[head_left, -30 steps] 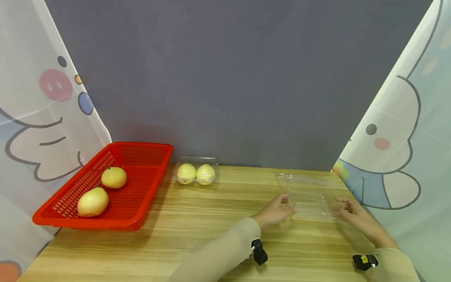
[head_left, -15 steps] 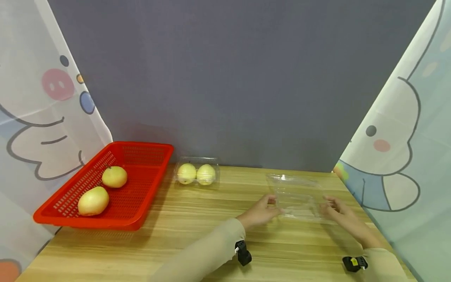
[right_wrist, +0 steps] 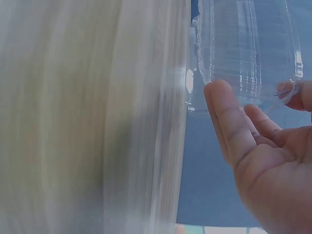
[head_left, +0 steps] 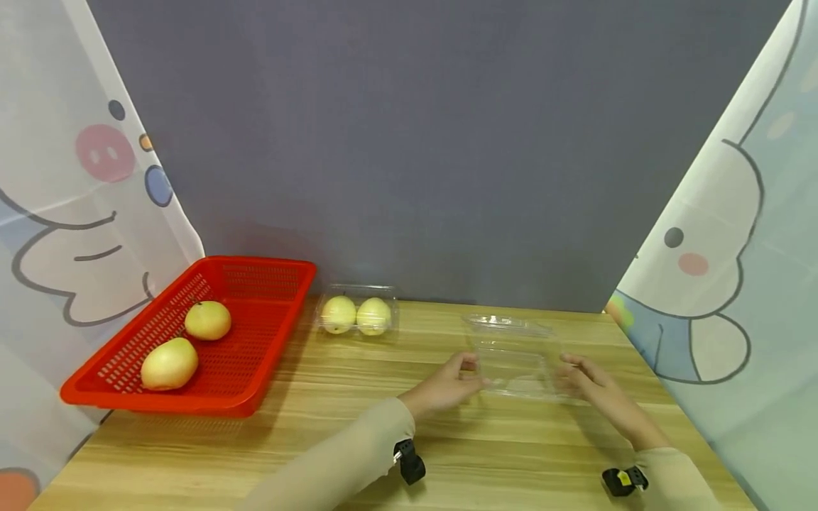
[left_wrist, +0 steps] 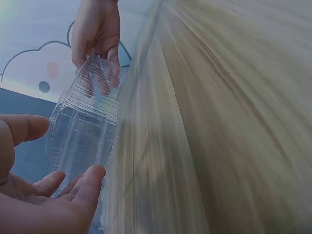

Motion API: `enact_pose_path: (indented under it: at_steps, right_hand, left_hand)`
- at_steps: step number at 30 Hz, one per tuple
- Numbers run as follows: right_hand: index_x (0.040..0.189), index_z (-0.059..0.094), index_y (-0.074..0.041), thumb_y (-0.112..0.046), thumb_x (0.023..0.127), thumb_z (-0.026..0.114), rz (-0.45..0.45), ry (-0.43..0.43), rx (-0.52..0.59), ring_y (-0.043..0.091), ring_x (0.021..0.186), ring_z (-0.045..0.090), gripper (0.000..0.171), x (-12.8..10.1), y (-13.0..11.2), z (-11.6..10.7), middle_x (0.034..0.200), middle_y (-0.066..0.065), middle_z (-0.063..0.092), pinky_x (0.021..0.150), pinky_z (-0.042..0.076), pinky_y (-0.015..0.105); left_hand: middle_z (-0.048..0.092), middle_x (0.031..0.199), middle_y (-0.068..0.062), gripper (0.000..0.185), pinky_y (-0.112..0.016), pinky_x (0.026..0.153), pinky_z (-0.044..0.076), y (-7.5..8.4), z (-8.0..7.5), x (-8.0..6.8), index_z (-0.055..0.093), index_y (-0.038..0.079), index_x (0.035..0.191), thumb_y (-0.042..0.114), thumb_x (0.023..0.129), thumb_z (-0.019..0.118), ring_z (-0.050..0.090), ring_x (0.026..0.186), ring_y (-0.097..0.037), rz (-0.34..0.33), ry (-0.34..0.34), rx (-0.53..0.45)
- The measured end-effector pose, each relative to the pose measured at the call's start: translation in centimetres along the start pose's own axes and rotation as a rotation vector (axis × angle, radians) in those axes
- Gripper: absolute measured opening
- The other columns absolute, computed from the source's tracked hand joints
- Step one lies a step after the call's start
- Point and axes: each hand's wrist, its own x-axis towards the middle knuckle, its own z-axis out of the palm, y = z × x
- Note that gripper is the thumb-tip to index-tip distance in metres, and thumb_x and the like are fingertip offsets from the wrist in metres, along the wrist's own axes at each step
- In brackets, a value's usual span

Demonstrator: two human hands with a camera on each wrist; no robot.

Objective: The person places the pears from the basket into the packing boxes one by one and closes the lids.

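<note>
Both hands hold an empty clear plastic clamshell box (head_left: 514, 358) on the wooden tabletop (head_left: 358, 426): left hand (head_left: 447, 383) and right hand (head_left: 584, 376) each grasp one end.

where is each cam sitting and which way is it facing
Head: worn on the head, looking forward and down over the wooden table; both sleeved forearms show, the left hand and right hand at the clear plastic box.
Left wrist: at the left wrist, looking past the left hand's palm and fingers to the box, with the right hand beyond it.
Right wrist: at the right wrist, looking past that hand's fingers to the box.
Shared: all three see the box.
</note>
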Motion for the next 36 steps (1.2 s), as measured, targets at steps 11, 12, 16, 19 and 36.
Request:
enact_pose_path:
  at_steps: [11,12,16,19,36]
  right_hand:
    - [0.148,0.029,0.013,-0.024,0.111,0.037,-0.011,0.018,0.016,0.045,0.116,0.059,0.053,0.7,-1.1,2.3,0.132,0.037,0.051,0.088,0.054,0.028]
    - [0.149,0.029,0.012,-0.025,0.111,0.037,-0.006,0.014,0.016,0.045,0.116,0.059,0.054,0.7,-1.2,2.4,0.133,0.036,0.051,0.088,0.053,0.027]
    - [0.150,0.031,0.007,-0.029,0.111,0.038,0.025,0.018,0.014,0.042,0.118,0.058,0.054,1.0,-1.4,3.2,0.134,0.031,0.053,0.088,0.052,0.026]
    - [0.150,0.033,0.006,-0.031,0.110,0.039,0.037,0.020,0.017,0.039,0.117,0.060,0.054,1.2,-1.6,3.9,0.132,0.029,0.056,0.087,0.053,0.028]
    - [0.143,0.038,0.014,-0.018,0.109,0.042,-0.081,-0.057,0.034,0.033,0.102,0.064,0.046,2.2,-2.0,6.8,0.125,0.030,0.057,0.081,0.056,0.032]
  left_hand:
    - [0.048,0.141,-0.008,0.065,-0.050,0.099,0.047,0.0,-2.0,-2.2,0.038,0.006,0.150,0.035,0.099,0.064,0.048,0.128,-0.034,-0.010,0.006,0.006]
    - [0.048,0.141,-0.009,0.064,-0.050,0.099,0.046,0.0,-2.2,-2.4,0.038,0.006,0.150,0.035,0.099,0.064,0.048,0.128,-0.034,-0.010,0.008,0.009]
    - [0.047,0.142,-0.010,0.064,-0.052,0.100,0.045,-0.3,-3.0,-3.1,0.038,0.007,0.150,0.035,0.099,0.064,0.047,0.129,-0.035,-0.016,0.011,0.011]
    - [0.046,0.143,-0.011,0.064,-0.053,0.100,0.045,-0.5,-3.7,-3.6,0.038,0.006,0.149,0.036,0.099,0.064,0.046,0.130,-0.036,-0.021,0.009,0.010]
    - [0.047,0.141,-0.019,0.060,-0.048,0.096,0.049,-2.2,-6.1,-6.2,0.039,0.000,0.147,0.034,0.102,0.060,0.052,0.123,-0.036,-0.001,0.032,0.027]
